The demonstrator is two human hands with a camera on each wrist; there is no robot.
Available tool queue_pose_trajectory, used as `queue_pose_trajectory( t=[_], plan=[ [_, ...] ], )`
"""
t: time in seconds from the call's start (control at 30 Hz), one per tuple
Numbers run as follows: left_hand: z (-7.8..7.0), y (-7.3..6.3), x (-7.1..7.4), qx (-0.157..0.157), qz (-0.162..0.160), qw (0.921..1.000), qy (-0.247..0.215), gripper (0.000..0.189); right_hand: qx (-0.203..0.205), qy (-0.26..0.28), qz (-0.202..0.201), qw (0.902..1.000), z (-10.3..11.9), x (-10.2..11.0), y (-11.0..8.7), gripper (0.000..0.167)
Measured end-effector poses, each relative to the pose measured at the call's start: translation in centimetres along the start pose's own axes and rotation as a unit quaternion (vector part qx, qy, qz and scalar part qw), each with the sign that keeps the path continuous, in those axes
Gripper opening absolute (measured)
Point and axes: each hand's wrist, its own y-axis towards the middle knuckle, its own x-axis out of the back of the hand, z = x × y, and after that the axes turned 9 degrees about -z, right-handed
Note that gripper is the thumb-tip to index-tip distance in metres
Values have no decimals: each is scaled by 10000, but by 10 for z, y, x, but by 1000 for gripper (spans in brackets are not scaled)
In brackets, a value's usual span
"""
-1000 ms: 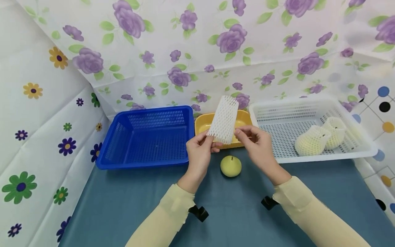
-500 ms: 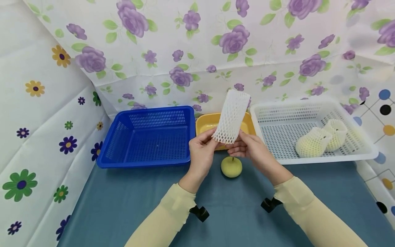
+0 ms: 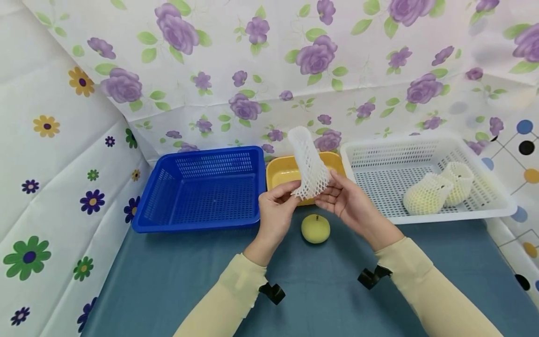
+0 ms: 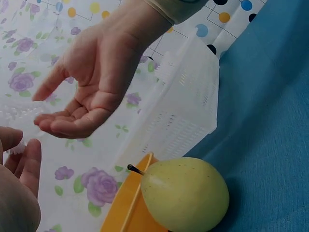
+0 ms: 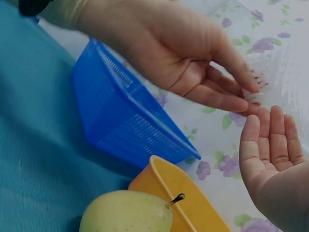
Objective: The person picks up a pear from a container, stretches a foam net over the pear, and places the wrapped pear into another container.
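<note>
A white foam fruit net stands up from my left hand, which pinches its lower edge between thumb and fingers. My right hand is at the net's right lower edge, palm turned up and fingers loosely extended. In the right wrist view the left hand pinches the net's edge, while the right hand's fingers lie nearly straight below. A yellow-green pear with a dark stem rests on the table beneath both hands, also large in the left wrist view.
Behind the hands stands a yellow tray. A blue basket is on the left. On the right, a white basket holds two net-wrapped pears. A flowered sheet hangs at the back.
The right hand has moved in to the net's edge and then opened its fingers. The net swung right, then back left, and now bends leftward at its top. The pear has stayed put.
</note>
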Motion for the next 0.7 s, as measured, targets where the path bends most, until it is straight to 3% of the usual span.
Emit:
queue_pose_trajectory(
  t=[0.2,0.3,0.4,0.47,0.53,0.6,0.7],
  plan=[
    [1,-1,0,-133,198,9997,-47,23,63,237,-56,9997,2,2,-1,30],
    [2,0,0,76,198,9998,64,22,168,281,80,9994,1,3,-2,32],
    [2,2,0,965,251,9946,-282,24,265,422,237,9985,1,3,-3,37],
    [2,4,0,1702,295,9824,-708,26,267,510,303,9979,0,4,-4,37],
    [1,5,2,2360,330,9647,-1117,29,282,510,342,9977,0,4,-5,33],
    [0,6,3,2711,402,9524,-1335,32,294,450,373,9979,-1,4,-6,25],
    [-2,6,4,2937,516,9435,-1444,38,335,329,433,9980,-1,4,-7,13]
  ],
)
